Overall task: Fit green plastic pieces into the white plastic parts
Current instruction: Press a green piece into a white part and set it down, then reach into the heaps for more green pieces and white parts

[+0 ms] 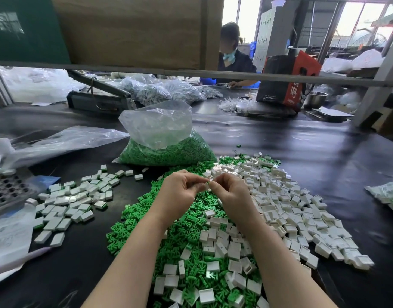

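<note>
Plastic of this kind is probably light, stiff and a little slick; the green pieces (144, 210) heaped in the near middle of the black table (313, 147) look forked and thin, so a fingertip pinch across the flat body seems safest; the white parts (286, 205), spread to the right, are small open boxes best held by their side walls. Above the heap the left hand (180, 192) and right hand (230, 193) meet fingertip to fingertip, fingers curled narrow around something small between them; what each one pinches I cannot tell, since the fingers hide it. Finished white pieces (73, 201) lie at the left; a bag of green stock (169, 150) sits farther off.
</note>
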{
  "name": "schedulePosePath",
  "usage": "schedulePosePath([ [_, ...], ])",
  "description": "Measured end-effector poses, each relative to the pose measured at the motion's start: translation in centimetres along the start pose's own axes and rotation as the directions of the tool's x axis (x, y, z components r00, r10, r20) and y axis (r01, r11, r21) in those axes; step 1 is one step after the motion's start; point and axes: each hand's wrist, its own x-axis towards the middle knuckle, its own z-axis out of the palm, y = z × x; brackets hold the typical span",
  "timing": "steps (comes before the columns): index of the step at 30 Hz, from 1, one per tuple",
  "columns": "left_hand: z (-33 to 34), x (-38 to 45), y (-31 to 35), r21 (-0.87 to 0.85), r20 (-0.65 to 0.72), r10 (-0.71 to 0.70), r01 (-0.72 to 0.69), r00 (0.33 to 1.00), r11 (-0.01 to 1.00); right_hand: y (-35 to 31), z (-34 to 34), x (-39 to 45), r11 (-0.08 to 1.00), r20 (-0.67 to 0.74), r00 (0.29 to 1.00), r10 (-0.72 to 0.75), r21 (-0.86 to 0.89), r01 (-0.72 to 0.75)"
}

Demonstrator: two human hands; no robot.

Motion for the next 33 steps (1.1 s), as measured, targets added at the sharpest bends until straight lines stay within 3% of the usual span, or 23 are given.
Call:
schedulePosePath([
  [3, -1.5, 0.2, -0.9, 0.092, -0.094, -0.053, 0.061, 0.994, 0.994, 0.2, -0.2, 0.1, 0.995, -0.082, 0.996, -0.022, -0.103, 0.013],
  [7, -5.4, -0.2, -3.4, 0.248, -0.346, -0.174, 0.269, 0.922, 0.931, 0.8, -0.9, 0.3, 0.906, -0.226, 0.972, -0.058, -0.421, -0.044],
  [10, -8.2, -1.1, -5.4, 0.402, -0.536, -0.203, 0.459, 0.819, 0.792, 1.1, -1.2, 0.2, 0.761, -0.305, 0.949, -0.084, -0.634, -0.136],
  [14, -10.9, -2.2, -7.4, 0.417, -0.689, -0.304, 0.704, 0.657, 0.575, 1.2, -1.8, 0.0, 0.514, -0.366, 0.929, -0.055, -0.808, -0.288],
  [18, -11.4, -2.4, -7.7, 0.412, -0.742, -0.308, 0.768, 0.595, 0.491, 1.3, -2.2, -0.2, 0.357, -0.369, 0.926, 0.079, -0.857, -0.371],
  [21, -10.8, -2.0, -7.1, 0.458, -0.709, -0.264, 0.712, 0.654, 0.532, 1.5, -2.3, -0.2, 0.318, -0.361, 0.924, 0.127, -0.867, -0.383],
  [25, -8.5, -0.8, -4.6, 0.399, -0.532, -0.188, 0.44, 0.826, 0.804, 1.6, -2.1, -0.1, 0.366, -0.391, 0.92, 0.038, -0.851, -0.377],
  [27, -6.6, -0.2, -2.8, 0.336, -0.39, -0.187, 0.328, 0.902, 0.883, 1.6, -2.0, -0.1, 0.402, -0.406, 0.914, -0.004, -0.837, -0.371],
  [33, -0.8, 0.3, -0.5, 0.3, -0.047, -0.056, 0.067, 0.997, 0.952, 1.6, -2.1, 0.1, 0.424, -0.389, 0.92, -0.032, -0.839, -0.34],
])
